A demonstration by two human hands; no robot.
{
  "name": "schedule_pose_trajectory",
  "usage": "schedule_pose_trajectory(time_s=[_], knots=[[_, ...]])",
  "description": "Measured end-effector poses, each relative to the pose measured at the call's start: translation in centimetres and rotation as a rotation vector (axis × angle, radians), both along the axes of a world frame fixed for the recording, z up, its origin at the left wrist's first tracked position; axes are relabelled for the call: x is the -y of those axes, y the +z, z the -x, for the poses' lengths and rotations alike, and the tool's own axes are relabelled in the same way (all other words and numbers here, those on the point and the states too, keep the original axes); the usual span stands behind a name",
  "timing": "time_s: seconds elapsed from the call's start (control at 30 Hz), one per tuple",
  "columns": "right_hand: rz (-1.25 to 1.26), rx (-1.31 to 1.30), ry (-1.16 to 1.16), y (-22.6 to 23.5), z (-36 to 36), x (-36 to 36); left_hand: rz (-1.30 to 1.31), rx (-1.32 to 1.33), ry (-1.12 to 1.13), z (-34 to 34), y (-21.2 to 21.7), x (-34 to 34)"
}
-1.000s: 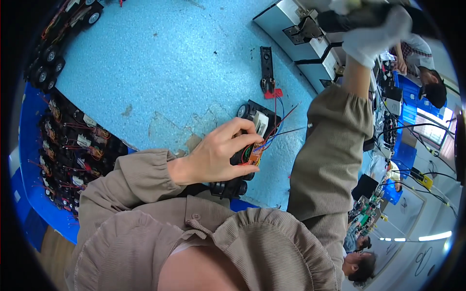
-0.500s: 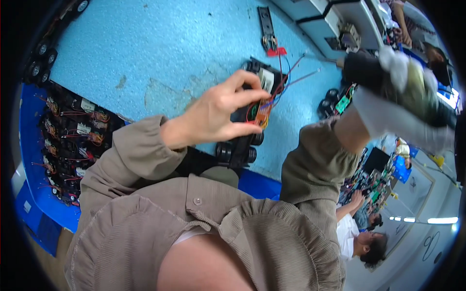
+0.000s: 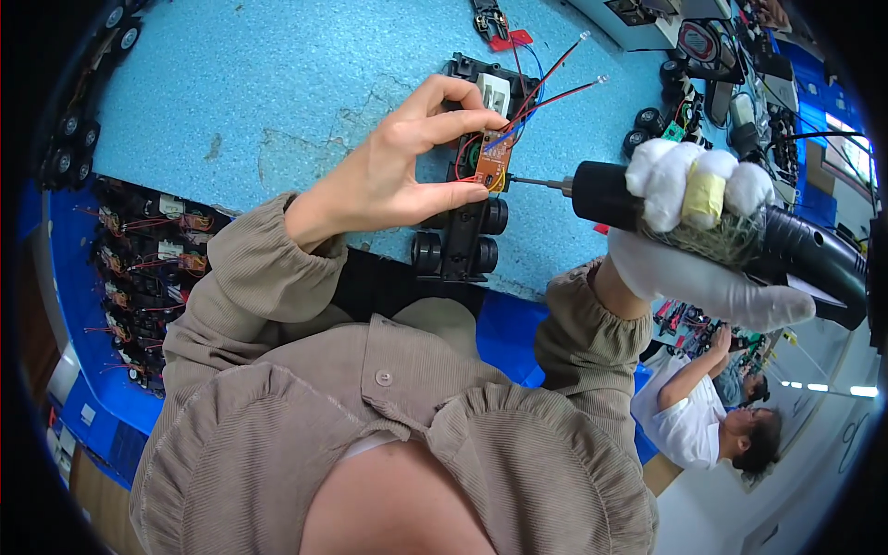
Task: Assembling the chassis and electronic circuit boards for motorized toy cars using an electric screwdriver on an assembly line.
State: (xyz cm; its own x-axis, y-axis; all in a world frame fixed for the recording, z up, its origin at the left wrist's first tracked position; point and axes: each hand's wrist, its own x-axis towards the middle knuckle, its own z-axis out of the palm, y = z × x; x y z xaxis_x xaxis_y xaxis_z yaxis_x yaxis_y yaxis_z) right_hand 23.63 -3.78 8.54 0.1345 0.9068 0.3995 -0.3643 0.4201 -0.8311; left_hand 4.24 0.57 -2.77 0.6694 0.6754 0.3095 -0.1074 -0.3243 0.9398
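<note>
My bare left hand (image 3: pixel 393 157) pinches a small orange circuit board (image 3: pixel 497 153) by its edges, thumb at the near end and index finger at the far end. The board sits over a black toy vehicle chassis (image 3: pixel 460 242) with black wheels and a white block. Red, black and blue wires run from it, and two end in small clear bulbs. My right hand (image 3: pixel 689 264), in a white glove with wrapped fingertips, grips a black electric screwdriver (image 3: pixel 606 196). Its thin bit points left, the tip right at the board's near right edge; whether it touches a screw cannot be made out.
A blue bin (image 3: pixel 69 324) on the left holds several similar chassis with boards. More wheeled chassis (image 3: pixel 69 148) line the table's far left edge. Another chassis part with a red piece (image 3: pixel 511 40) lies beyond. A person in white (image 3: pixel 680 407) works at the right.
The screwdriver has swung down and left, bringing its bit to the board. My left hand, board and chassis sit slightly higher in the view, as does the table, so my head has shifted.
</note>
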Motion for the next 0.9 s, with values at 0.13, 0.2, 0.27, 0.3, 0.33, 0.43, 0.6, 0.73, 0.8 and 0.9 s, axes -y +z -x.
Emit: schedule_pose_trajectory(time_s=[0.13,0.2,0.27,0.3,0.33,0.43,0.6,0.73,0.8,0.9], knots=[[-0.002,-0.005,-0.006,-0.5,0.7,-0.5,0.013,0.022,-0.009,0.2,0.0,-0.3],[0.040,0.004,-0.010,-0.9,0.7,-0.6,0.017,0.029,-0.015,0.2,0.0,-0.4],[0.062,0.010,-0.007,-0.9,0.8,-0.8,0.000,0.028,-0.012,0.2,0.0,-0.4],[0.072,0.025,0.004,-0.8,0.8,-0.8,-0.008,0.028,-0.009,0.1,0.0,-0.4],[0.081,0.040,0.015,-0.6,0.8,-0.8,-0.008,0.029,-0.004,0.1,0.0,-0.4],[0.100,0.050,-0.019,-0.4,1.3,-0.6,-0.016,0.031,0.007,0.1,0.0,-0.4],[0.054,0.065,-0.052,-0.5,2.6,-0.4,-0.038,0.027,0.017,0.2,0.0,-0.5],[-0.008,0.106,-0.023,-0.5,3.3,-0.8,-0.069,0.033,0.033,0.2,0.0,-0.4],[-0.027,0.118,-0.017,-0.5,3.5,-1.2,-0.058,0.034,0.043,0.2,0.1,-0.2],[0.008,0.102,-0.063,-0.1,3.1,-1.1,-0.031,0.037,0.033,0.2,0.2,-0.5]])
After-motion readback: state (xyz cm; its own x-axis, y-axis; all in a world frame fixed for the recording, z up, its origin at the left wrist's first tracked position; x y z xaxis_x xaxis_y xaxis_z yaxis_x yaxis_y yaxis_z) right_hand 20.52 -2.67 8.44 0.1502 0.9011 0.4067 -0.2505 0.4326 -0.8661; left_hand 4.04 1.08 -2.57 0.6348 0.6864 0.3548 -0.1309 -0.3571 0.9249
